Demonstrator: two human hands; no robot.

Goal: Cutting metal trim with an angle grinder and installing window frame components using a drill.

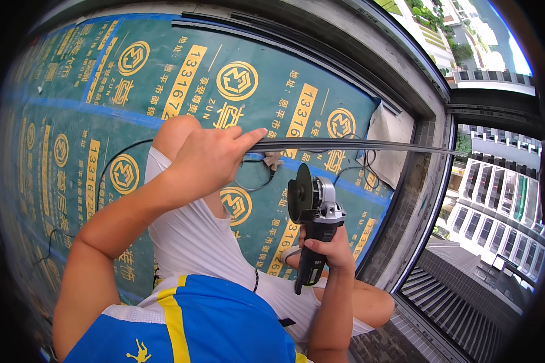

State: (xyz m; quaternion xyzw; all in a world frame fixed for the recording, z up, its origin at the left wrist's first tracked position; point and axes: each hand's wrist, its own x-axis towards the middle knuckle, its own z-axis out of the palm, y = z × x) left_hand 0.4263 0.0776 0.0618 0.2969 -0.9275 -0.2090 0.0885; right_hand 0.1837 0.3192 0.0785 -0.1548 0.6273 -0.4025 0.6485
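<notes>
Two hazards I note: the long, dark, metal-looking strip (357, 144), its left end gripped by the left hand (215, 158), index finger extended, thumb hidden, could slip if loosely held; the black-and-silver angle grinder (320, 235), nearer, right hand (334, 249) fingers wrapped round it, could kick if its disc (304, 186) binds.

Green floor sheet (154, 33): repeated yellow characters (125, 91) and capitals, numbers on yellow bars (183, 80), round emblems (237, 81). Blue shirt (224, 314): yellow player figure (140, 352). Grinder (324, 212): lettering too small to read.
</notes>
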